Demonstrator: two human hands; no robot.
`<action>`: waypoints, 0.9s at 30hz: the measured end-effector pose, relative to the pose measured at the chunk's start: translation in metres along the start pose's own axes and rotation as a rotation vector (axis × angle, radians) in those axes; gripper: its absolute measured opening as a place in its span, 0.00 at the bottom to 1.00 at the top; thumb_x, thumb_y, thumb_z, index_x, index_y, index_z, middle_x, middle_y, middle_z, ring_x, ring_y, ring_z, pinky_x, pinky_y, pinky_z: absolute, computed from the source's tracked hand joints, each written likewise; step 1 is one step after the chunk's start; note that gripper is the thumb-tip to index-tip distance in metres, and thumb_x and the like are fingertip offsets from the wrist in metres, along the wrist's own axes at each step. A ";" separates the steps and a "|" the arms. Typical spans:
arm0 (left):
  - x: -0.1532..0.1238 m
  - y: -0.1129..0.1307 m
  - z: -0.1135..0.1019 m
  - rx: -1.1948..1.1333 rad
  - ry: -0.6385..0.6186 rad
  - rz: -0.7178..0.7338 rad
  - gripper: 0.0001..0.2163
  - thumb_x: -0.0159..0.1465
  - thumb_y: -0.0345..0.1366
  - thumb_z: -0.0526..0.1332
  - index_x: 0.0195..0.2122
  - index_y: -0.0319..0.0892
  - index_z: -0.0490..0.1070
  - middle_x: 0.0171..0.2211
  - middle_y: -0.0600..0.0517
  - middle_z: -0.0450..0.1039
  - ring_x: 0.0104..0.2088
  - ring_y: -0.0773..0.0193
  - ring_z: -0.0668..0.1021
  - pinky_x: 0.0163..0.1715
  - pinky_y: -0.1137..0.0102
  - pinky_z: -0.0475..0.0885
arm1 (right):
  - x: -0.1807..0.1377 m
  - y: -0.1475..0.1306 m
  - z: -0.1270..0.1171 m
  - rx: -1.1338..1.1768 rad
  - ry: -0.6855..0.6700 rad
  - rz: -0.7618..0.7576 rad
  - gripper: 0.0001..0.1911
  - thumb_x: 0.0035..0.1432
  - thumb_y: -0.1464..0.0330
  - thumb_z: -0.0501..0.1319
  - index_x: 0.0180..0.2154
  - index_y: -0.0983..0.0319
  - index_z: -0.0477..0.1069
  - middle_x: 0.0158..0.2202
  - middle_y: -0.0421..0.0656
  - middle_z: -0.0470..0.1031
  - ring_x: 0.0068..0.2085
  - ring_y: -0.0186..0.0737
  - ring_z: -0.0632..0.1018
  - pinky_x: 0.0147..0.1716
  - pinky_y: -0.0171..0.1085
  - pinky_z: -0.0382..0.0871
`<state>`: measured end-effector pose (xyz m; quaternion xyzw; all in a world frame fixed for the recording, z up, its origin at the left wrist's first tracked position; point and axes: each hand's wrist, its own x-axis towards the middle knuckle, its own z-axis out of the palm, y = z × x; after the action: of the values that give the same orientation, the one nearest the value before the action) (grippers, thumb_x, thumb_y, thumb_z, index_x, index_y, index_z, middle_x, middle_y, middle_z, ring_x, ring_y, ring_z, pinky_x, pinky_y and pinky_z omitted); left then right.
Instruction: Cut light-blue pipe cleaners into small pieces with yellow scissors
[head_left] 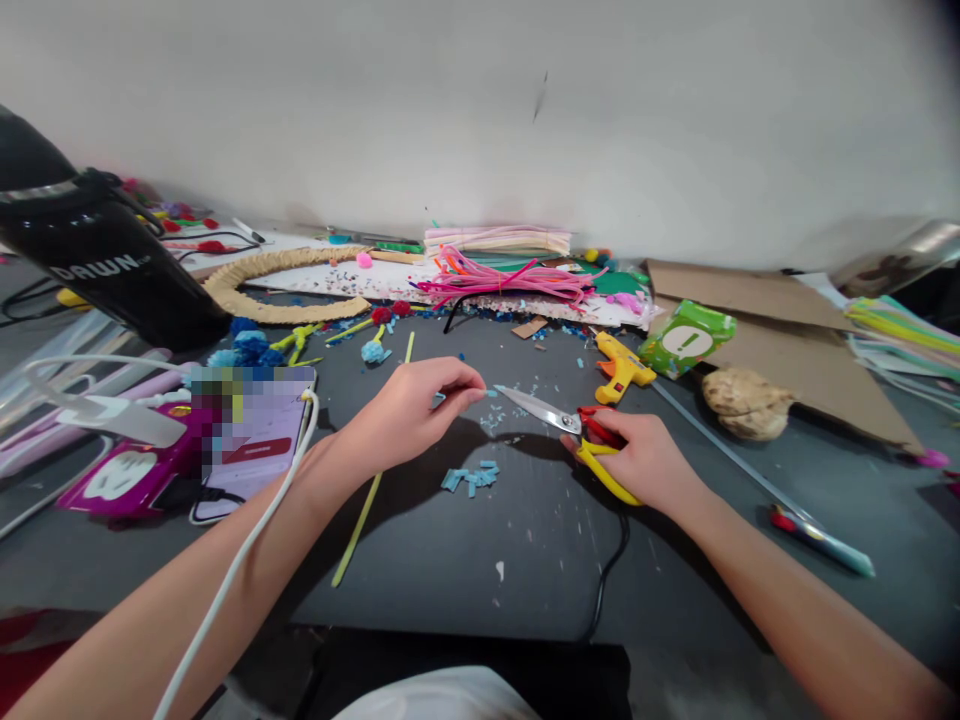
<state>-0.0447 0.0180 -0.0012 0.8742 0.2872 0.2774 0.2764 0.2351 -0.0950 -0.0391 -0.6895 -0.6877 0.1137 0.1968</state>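
My left hand [416, 400] hovers over the dark table [525, 560] with its fingertips pinched on a small pale-blue piece that I can barely make out. My right hand [641, 460] grips scissors [570, 425] with red and yellow handles. Their silver blades point left toward my left fingertips, nearly touching them. A small pile of cut blue bits [470, 477] lies on the table just below the two hands. A long yellow-green stick [371, 500] lies under my left wrist.
A yellow glue gun [621, 366], a green packet [686, 340] and a tan lump [746, 402] lie right of centre. Pink pipe cleaners [510, 280] and stacked sheets [499, 240] sit at the back. A phone [251, 440] and white cable [240, 560] are on the left, near a black cylinder [97, 250].
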 end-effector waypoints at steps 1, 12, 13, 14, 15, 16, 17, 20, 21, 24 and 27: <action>0.000 0.000 0.000 -0.002 0.000 0.000 0.06 0.67 0.35 0.58 0.38 0.41 0.73 0.33 0.54 0.74 0.32 0.71 0.74 0.33 0.76 0.65 | 0.000 0.000 0.000 0.023 0.001 0.021 0.21 0.53 0.56 0.63 0.22 0.60 0.56 0.20 0.35 0.58 0.24 0.32 0.57 0.23 0.33 0.52; -0.001 0.000 0.001 0.003 0.009 0.006 0.06 0.67 0.35 0.58 0.37 0.41 0.73 0.32 0.54 0.74 0.31 0.71 0.73 0.32 0.76 0.65 | -0.001 0.000 0.000 0.041 -0.046 0.019 0.16 0.52 0.59 0.64 0.25 0.59 0.60 0.22 0.35 0.60 0.25 0.32 0.59 0.24 0.32 0.53; -0.001 0.000 0.001 0.002 0.006 0.007 0.06 0.67 0.35 0.58 0.37 0.41 0.73 0.32 0.54 0.74 0.31 0.71 0.73 0.31 0.76 0.65 | -0.001 0.000 0.000 0.037 -0.046 0.013 0.16 0.52 0.59 0.64 0.24 0.59 0.60 0.21 0.35 0.60 0.25 0.32 0.59 0.24 0.33 0.53; -0.001 0.000 0.001 0.003 0.004 0.009 0.06 0.67 0.35 0.58 0.37 0.41 0.73 0.32 0.54 0.74 0.31 0.71 0.73 0.31 0.76 0.65 | -0.001 0.000 0.001 0.034 -0.046 0.007 0.16 0.53 0.59 0.63 0.24 0.59 0.59 0.21 0.35 0.60 0.24 0.32 0.58 0.24 0.33 0.53; -0.001 0.000 0.001 0.004 0.004 0.010 0.06 0.67 0.35 0.58 0.37 0.41 0.73 0.32 0.54 0.74 0.31 0.71 0.73 0.31 0.76 0.65 | -0.001 0.000 0.000 0.030 -0.046 0.001 0.17 0.53 0.59 0.63 0.24 0.59 0.59 0.21 0.35 0.60 0.24 0.32 0.59 0.25 0.33 0.53; -0.001 0.000 0.001 0.005 0.004 0.011 0.06 0.67 0.35 0.58 0.37 0.41 0.73 0.32 0.54 0.74 0.31 0.71 0.73 0.31 0.76 0.65 | 0.000 0.000 0.000 0.026 -0.047 -0.004 0.17 0.53 0.58 0.63 0.24 0.59 0.59 0.21 0.35 0.60 0.24 0.32 0.59 0.25 0.33 0.53; -0.001 0.000 0.001 0.005 0.006 0.011 0.06 0.67 0.35 0.57 0.37 0.40 0.73 0.32 0.54 0.74 0.31 0.71 0.73 0.32 0.76 0.65 | 0.000 -0.001 0.000 0.021 -0.048 -0.006 0.17 0.53 0.58 0.63 0.23 0.59 0.58 0.21 0.35 0.60 0.24 0.32 0.58 0.24 0.33 0.53; -0.001 0.000 0.001 0.005 0.008 0.008 0.07 0.68 0.35 0.57 0.37 0.40 0.73 0.32 0.54 0.74 0.31 0.70 0.73 0.32 0.76 0.65 | 0.001 -0.001 0.000 0.006 -0.042 -0.004 0.19 0.53 0.58 0.63 0.23 0.60 0.57 0.21 0.34 0.59 0.24 0.32 0.57 0.25 0.33 0.52; -0.001 0.000 0.001 0.004 0.009 0.006 0.07 0.68 0.36 0.57 0.37 0.40 0.73 0.32 0.54 0.74 0.31 0.70 0.73 0.32 0.75 0.65 | 0.001 -0.001 -0.001 0.003 -0.039 -0.005 0.19 0.53 0.58 0.63 0.23 0.60 0.56 0.21 0.34 0.59 0.25 0.32 0.57 0.25 0.33 0.52; 0.000 -0.001 0.001 0.001 0.009 0.005 0.07 0.67 0.36 0.58 0.37 0.40 0.73 0.32 0.54 0.74 0.31 0.70 0.73 0.32 0.76 0.65 | 0.002 -0.001 0.000 -0.001 -0.030 -0.009 0.20 0.53 0.58 0.63 0.22 0.60 0.55 0.21 0.35 0.58 0.25 0.32 0.57 0.25 0.33 0.52; 0.000 0.000 0.001 -0.002 0.006 0.000 0.07 0.67 0.36 0.57 0.37 0.41 0.73 0.32 0.54 0.74 0.31 0.70 0.73 0.32 0.76 0.65 | 0.001 0.000 0.001 0.020 -0.029 0.020 0.20 0.52 0.59 0.63 0.22 0.60 0.55 0.21 0.35 0.58 0.25 0.32 0.57 0.25 0.32 0.52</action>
<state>-0.0445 0.0176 -0.0022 0.8730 0.2878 0.2803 0.2765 0.2344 -0.0943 -0.0397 -0.6926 -0.6825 0.1325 0.1924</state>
